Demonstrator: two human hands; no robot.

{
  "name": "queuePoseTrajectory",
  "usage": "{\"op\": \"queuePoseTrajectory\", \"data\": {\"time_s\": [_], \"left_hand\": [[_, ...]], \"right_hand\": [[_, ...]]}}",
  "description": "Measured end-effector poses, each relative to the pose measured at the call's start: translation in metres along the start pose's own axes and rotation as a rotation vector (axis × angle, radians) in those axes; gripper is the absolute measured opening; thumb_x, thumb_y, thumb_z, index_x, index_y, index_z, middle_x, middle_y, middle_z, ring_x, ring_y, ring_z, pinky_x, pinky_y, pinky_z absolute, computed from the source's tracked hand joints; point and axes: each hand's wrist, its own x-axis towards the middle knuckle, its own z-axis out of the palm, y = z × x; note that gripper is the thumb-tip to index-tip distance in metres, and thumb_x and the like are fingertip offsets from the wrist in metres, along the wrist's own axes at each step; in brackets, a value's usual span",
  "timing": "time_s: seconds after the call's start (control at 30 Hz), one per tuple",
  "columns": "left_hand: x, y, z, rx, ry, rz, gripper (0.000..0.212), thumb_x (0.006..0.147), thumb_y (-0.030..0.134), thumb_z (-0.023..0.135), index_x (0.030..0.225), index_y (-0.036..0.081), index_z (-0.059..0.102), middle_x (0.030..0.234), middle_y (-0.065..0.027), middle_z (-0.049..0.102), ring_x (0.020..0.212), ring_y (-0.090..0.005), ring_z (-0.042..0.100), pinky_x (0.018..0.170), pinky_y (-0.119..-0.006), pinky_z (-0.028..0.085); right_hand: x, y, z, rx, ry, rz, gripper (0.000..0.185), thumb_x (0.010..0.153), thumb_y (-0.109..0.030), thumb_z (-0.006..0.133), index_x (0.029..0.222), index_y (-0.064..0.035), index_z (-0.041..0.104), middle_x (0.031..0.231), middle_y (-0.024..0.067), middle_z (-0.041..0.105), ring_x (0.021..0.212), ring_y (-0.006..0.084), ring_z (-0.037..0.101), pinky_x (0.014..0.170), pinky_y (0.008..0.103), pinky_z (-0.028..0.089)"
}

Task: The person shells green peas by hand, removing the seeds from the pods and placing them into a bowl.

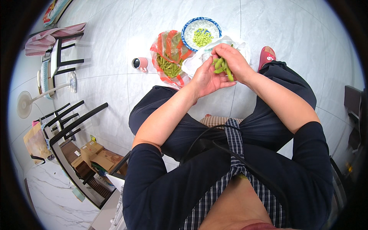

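Observation:
Several green soybean pods point(220, 66) are gathered between my two hands above the floor. My right hand point(234, 59) curls around them from the right, and some stick out below its palm. Palm up, my left hand point(207, 75) supports the pods from the left, its lower fingers stretched out beneath them. The thumbs and index fingertips come close together; whatever is between them is too small to tell. Just beyond is a white plastic bag point(191, 65), partly hidden by my hands. Shelled green beans point(202, 37) lie in a blue-rimmed patterned bowl point(186, 25) behind it.
A red-striped plastic bag point(163, 47) of pods point(169, 67) stands left of the white bag. Beside it is a pink mug point(141, 63) with dark contents. Farther left are a standing fan point(24, 104), black-legged stools point(70, 61) and cardboard boxes point(99, 159). A red slipper point(266, 59) is at right.

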Motion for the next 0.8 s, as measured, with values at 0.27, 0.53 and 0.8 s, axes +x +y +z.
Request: {"op": "queuePoseTrajectory", "data": {"time_s": [0.27,0.53,0.8], "left_hand": [[-0.001,0.003,-0.007,-0.062,-0.109,0.037,0.061,0.096,0.053,0.029,0.135,0.007,0.038,0.129,-0.0173,0.05,0.114,-0.0348,0.054,0.098,-0.05,0.043],[-0.001,0.008,-0.003,0.03,0.017,0.028,0.057,0.096,0.048,0.031,0.129,0.003,0.044,0.121,-0.0176,0.056,0.106,-0.032,0.06,0.094,-0.047,0.047],[-0.002,0.01,-0.009,0.028,-0.015,0.041,0.055,0.096,0.045,0.032,0.129,0.004,0.044,0.125,-0.0178,0.053,0.109,-0.0348,0.058,0.093,-0.046,0.048]], "right_hand": [[0.002,0.0,0.005,-0.006,-0.074,-0.028,0.019,0.097,-0.02,0.046,0.1,-0.0049,0.057,0.095,0.002,0.058,0.087,0.0079,0.054,0.077,0.0227,0.046],[0.007,-0.002,-0.002,-0.236,-0.19,-0.075,0.016,0.095,-0.011,0.046,0.102,-0.0021,0.057,0.085,0.0038,0.062,0.081,0.0105,0.059,0.074,0.024,0.049],[0.003,-0.01,0.001,-0.27,-0.222,-0.126,0.019,0.095,-0.008,0.045,0.109,-0.0015,0.057,0.089,0.0036,0.063,0.084,0.0099,0.06,0.077,0.024,0.05]]}}
